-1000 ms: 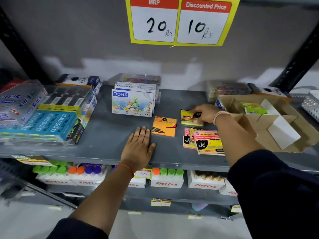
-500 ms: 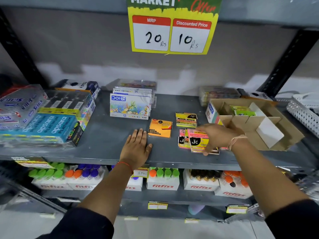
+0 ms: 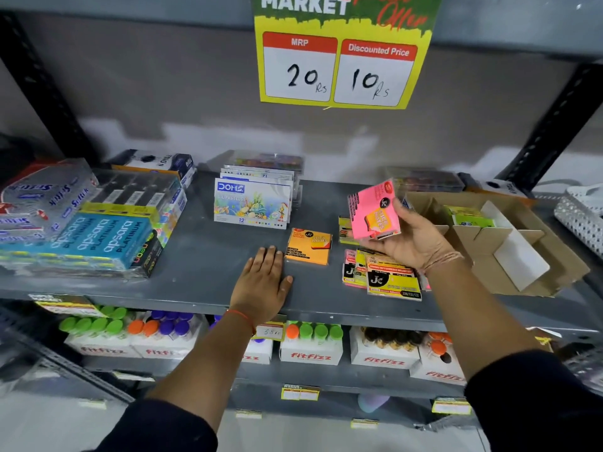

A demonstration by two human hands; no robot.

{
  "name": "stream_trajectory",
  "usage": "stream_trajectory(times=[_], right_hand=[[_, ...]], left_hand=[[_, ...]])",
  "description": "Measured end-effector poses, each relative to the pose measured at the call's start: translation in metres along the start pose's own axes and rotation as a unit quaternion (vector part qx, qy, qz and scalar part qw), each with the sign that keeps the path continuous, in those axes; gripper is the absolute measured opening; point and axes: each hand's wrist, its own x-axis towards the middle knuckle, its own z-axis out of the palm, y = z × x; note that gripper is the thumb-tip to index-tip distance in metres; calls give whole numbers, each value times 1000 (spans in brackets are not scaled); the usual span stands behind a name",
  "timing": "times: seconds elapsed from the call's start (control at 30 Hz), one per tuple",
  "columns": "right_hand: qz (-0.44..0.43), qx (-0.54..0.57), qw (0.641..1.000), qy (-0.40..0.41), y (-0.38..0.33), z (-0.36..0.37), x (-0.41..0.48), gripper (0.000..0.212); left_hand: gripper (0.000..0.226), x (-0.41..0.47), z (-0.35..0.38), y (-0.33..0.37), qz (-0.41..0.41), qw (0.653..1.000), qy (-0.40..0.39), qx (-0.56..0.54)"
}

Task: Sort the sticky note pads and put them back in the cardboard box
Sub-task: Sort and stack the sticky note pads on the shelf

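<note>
My right hand [image 3: 412, 244] holds a pink sticky note pad [image 3: 372, 212] tilted up above the shelf, left of the cardboard box [image 3: 535, 278]. The open box has dividers and a green pad [image 3: 468, 216] in a back compartment. An orange pad [image 3: 308, 246] lies flat mid-shelf. A loose pile of yellow and pink pads [image 3: 386, 277] lies near the front edge under my right wrist. A yellow pad [image 3: 344, 230] shows partly behind the pink one. My left hand [image 3: 262, 282] rests flat on the shelf, fingers apart, just left of the orange pad.
The grey metal shelf [image 3: 208, 256] carries a DOMS oil pastel box [image 3: 251, 203] at the back, apsara pencil packs [image 3: 94, 239] at the left and a white mesh basket [image 3: 584, 216] at the far right. A price sign [image 3: 339, 70] hangs above. Fitfizz bottle boxes [image 3: 311, 345] fill the lower shelf.
My right hand went from the yellow pad at the back to the front pile, then lifted a pink pad up off it. The left hand stayed flat on the shelf.
</note>
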Motion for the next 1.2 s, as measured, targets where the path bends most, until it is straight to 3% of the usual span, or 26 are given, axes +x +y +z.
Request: stream_trajectory(times=[0.13,0.27,0.3,0.37,0.43,0.47,0.53,0.7,0.8,0.87,1.0,1.07,1.13,1.2], right_hand=[[-23,-90,993,66,-10,-3,16,94],[28,-326,945,-29,-12,20,15,71],[54,-398,914,-67,-7,30,12,58],[92,-558,817,-114,8,49,9,41],[95,-692,705,-124,26,59,6,41],[88,-730,667,-119,37,62,3,43],[68,-759,640,-96,57,63,-3,49],[-10,-768,640,-14,86,63,-1,62],[-40,-784,619,26,88,63,3,61],[-44,-794,606,35,87,65,4,61],[-32,-788,613,45,62,51,-4,76],[49,-821,566,54,35,31,-11,96],[165,-859,483,33,14,14,-19,113],[225,-859,460,15,11,5,-24,119]], left_hand=[[96,1,2,-2,1,1000,1,7],[95,1,2,-2,3,1000,-4,5],[92,2,2,-2,3,1000,-8,6],[78,2,0,-2,1,1000,-21,1],[64,3,-4,-3,2,999,-37,-13],[57,4,-5,-4,6,999,-44,-19],[53,4,-9,-9,19,998,-54,-25],[50,4,-10,-19,41,996,-39,-70],[50,3,-9,-18,39,997,-28,-66],[50,2,-8,-17,35,997,-24,-62],[63,0,-8,-16,32,997,-19,-68],[66,-1,-8,-16,35,997,-19,-62],[67,-2,-9,-15,39,998,-20,-50],[67,-2,-9,-15,39,998,-21,-46]])
